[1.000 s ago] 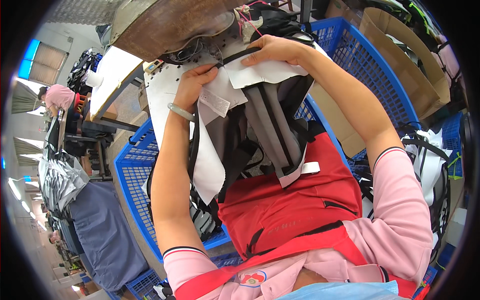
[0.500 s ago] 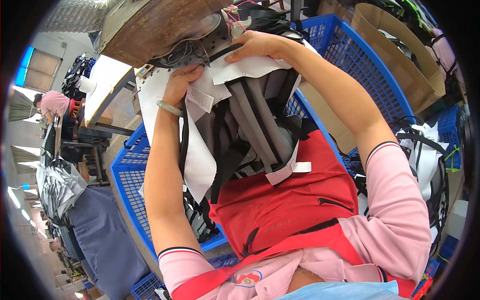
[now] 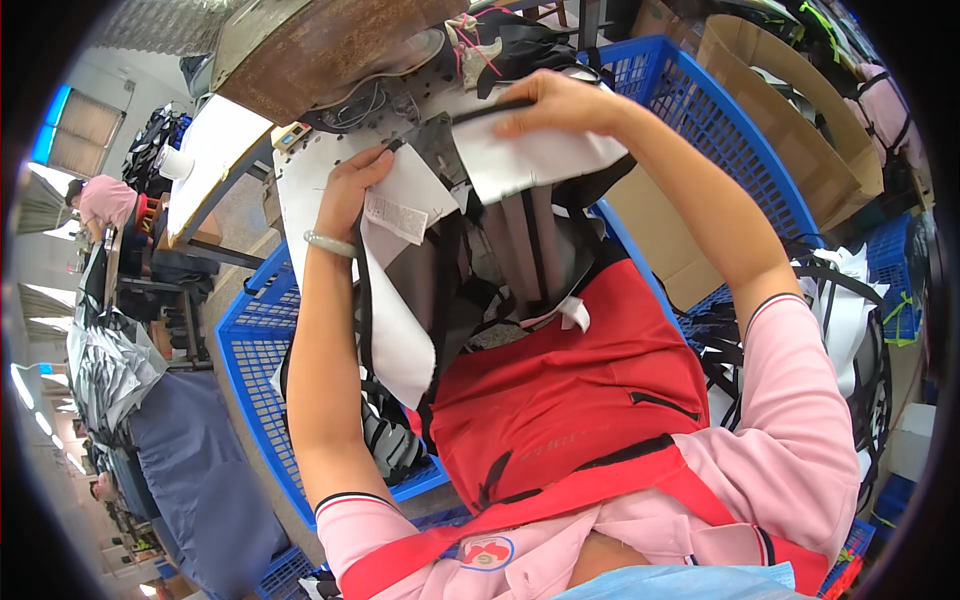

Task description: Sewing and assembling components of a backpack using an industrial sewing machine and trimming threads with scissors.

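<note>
A: Who is at the far left?
B: A co-worker (image 3: 108, 205) in a pink top leans forward between nine and ten o'clock. A silvery-white pile (image 3: 110, 350) sits at nine, and dark blue cloth (image 3: 200, 450) drapes at eight.

A: And nearer the middle?
B: A blue basket (image 3: 262, 375) stands between eight and nine o'clock. A rusty brown block (image 3: 320, 50) fills eleven o'clock, beyond a white work surface (image 3: 302, 185) at ten.

A: What of the left hand?
B: Between ten and eleven o'clock, the left hand (image 3: 354, 185), a pale bangle (image 3: 330, 244) at its wrist, pinches the black edge of a white-and-grey fabric piece (image 3: 425, 185). A printed white label (image 3: 397, 218) shows just below the fingers.

A: Where does that piece hang?
B: From both hands, around twelve o'clock, its grey panels (image 3: 530, 240) falling toward a red apron (image 3: 580, 390) at five.

A: The right hand?
B: Near one o'clock, the right hand (image 3: 560, 105), slightly blurred, holds a black-topped white flap (image 3: 530, 165) of the piece.

A: And the far right?
B: A second blue basket (image 3: 712, 138) and, just beside it, an open cardboard box (image 3: 775, 120) occupy two o'clock. White pieces with black straps (image 3: 848, 300) hang at three.
</note>
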Motion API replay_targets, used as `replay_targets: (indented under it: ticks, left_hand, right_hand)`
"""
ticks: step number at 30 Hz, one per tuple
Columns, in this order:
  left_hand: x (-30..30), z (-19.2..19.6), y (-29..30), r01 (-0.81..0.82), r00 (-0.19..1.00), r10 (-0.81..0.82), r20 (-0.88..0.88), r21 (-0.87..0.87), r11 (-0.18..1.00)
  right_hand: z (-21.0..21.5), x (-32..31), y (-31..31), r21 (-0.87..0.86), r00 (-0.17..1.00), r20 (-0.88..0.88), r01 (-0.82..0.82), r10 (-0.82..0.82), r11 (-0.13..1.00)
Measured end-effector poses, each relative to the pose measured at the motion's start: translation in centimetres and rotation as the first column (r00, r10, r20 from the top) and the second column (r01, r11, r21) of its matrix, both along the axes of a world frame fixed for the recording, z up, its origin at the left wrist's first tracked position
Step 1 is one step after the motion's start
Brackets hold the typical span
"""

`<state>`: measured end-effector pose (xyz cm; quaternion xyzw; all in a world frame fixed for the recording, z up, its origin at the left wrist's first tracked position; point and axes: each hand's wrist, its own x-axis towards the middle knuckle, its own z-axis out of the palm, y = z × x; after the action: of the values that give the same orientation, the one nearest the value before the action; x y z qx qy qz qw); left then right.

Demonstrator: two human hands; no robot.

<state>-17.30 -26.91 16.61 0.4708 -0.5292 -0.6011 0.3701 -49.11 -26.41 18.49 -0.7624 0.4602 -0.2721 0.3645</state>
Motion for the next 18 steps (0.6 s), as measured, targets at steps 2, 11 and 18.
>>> replay_targets:
  ticks: [2, 11, 18]
  left_hand:
    - [0.2, -0.1, 1.5, 0.000, 0.999, 0.001, -0.032, 0.022, 1.000]
    - [-0.4, -0.4, 6.3, 0.003, 0.998, 0.001, -0.066, 0.053, 0.999]
    - [0.3, -1.4, 8.3, 0.021, 0.995, -0.013, -0.100, 0.083, 0.996]
  right_hand:
    - [1.4, 1.0, 2.4, 0.129, 0.989, -0.084, -0.112, 0.124, 0.985]
    - [1.0, 0.6, 3.4, 0.077, 0.996, -0.072, -0.049, 0.054, 0.996]
    - [0.8, 1.6, 1.9, 0.002, 0.992, -0.120, -0.032, 0.032, 1.000]
